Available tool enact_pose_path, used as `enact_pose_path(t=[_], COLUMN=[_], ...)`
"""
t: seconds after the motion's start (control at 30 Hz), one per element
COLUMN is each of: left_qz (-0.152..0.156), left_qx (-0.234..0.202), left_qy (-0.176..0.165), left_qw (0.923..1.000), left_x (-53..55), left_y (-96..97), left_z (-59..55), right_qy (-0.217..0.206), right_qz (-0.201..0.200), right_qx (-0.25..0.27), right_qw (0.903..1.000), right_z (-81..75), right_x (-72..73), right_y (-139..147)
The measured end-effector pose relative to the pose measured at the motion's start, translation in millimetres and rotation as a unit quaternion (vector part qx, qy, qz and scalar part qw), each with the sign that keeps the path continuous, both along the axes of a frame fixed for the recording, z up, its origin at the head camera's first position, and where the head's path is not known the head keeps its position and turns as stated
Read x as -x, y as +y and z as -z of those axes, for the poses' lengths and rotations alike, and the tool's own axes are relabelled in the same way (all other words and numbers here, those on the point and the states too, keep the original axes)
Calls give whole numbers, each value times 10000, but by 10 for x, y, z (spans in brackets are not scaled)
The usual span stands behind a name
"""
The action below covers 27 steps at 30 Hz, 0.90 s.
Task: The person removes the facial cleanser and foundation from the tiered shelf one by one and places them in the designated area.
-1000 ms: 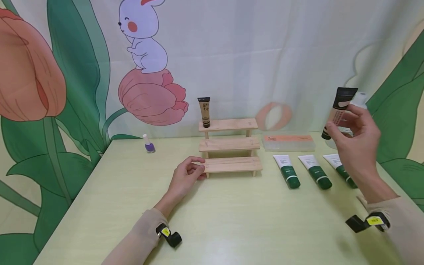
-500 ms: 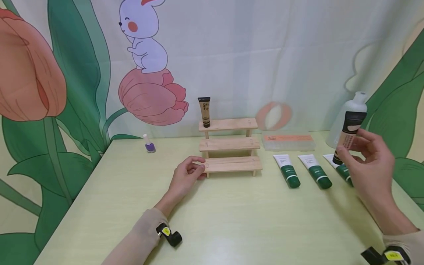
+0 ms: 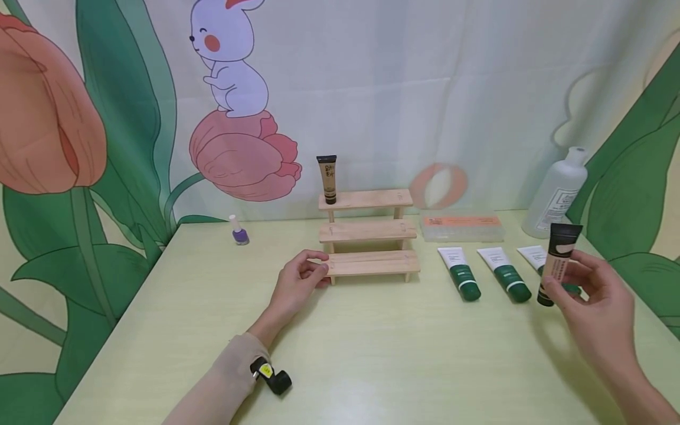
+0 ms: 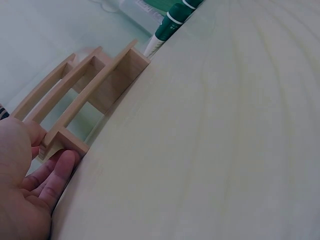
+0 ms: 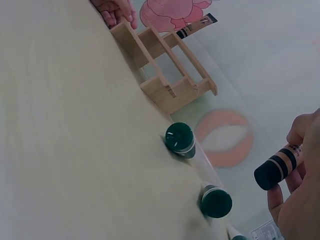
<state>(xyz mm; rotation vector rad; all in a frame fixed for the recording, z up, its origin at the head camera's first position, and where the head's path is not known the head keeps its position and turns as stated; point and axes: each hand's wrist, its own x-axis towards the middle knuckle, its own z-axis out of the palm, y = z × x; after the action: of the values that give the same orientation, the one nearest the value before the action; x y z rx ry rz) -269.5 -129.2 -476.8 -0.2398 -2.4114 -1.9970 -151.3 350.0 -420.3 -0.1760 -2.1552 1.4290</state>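
In the head view my right hand (image 3: 602,301) pinches a pinkish-beige cosmetic tube (image 3: 556,265) with black ends, raised in front of a green-and-white tube. The right wrist view shows the black lower end of this beige tube (image 5: 280,167) between thumb and fingers. My left hand (image 3: 300,277) grips the left end of the lowest step of a three-tier wooden display stand (image 3: 372,264). Up close, in the left wrist view, the left hand (image 4: 32,185) has its fingers around the stand's corner (image 4: 65,142). A gold tube (image 3: 329,180) with black ends stands on the top step's left end.
Several green-and-white tubes, such as the leftmost tube (image 3: 460,274), lie right of the stand. Behind them are a clear flat box (image 3: 462,227) with an orange label and a white bottle (image 3: 558,192). A purple nail polish bottle (image 3: 240,235) stands at the back left.
My right hand has lowered the beige tube and drawn it nearer, slightly to the right, uncovering the white bottle. The left hand and the stand have stayed in place.
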Motion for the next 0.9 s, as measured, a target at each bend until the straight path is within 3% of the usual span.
enact_pose_path(t=[0.27, 0.47, 0.7, 0.9], left_qz=[34, 54, 49, 41], left_qx=[-92, -91, -73, -81], left_qy=[-31, -9, -10, -7], left_qw=[9999, 9999, 10000, 10000], left_x=[3, 4, -2, 5], left_y=[-3, 1, -10, -7], left_z=[5, 9, -4, -2], right_qy=[-639, -1395, -1998, -2053], right_qz=[165, 430, 371, 338], right_qx=[-449, -731, -887, -1174], right_qw=[9968, 9866, 9751, 9711], right_z=[180, 318, 436, 484], right_x=[-205, -350, -463, -524], right_y=[24, 60, 62, 57])
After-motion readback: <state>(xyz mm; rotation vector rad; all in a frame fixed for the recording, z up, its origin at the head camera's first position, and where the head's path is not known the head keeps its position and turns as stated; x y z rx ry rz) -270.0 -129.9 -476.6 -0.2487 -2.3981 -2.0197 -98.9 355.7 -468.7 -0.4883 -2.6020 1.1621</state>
